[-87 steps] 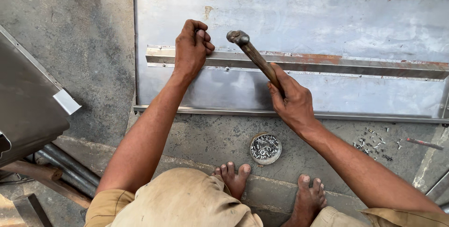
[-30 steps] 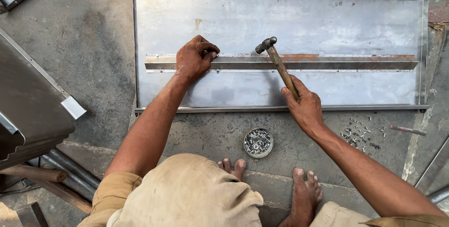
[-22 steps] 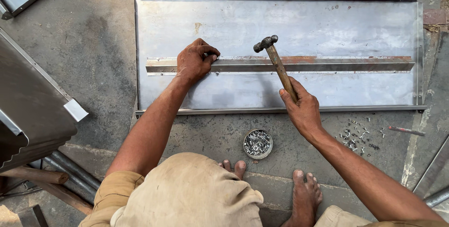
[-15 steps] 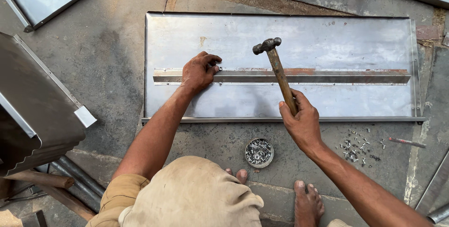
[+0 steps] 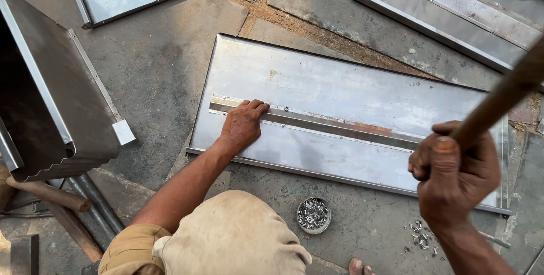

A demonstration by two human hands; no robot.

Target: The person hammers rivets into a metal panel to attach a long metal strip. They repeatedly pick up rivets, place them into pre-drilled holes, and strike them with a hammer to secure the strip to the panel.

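Your right hand has lifted the hammer high since a moment ago; the wooden handle now runs up to the top right corner, and the head is blurred at the frame edge, no longer near the strip. I judge this as the top of a swing. The hand is clenched around the handle. Your left hand stays pressed, fingers bent, on the metal strip across the steel sheet, gripping nothing that I can see. The sheet lies flat on the stone floor. A small tin of rivets stands near your knee, and other folded panels lie around.
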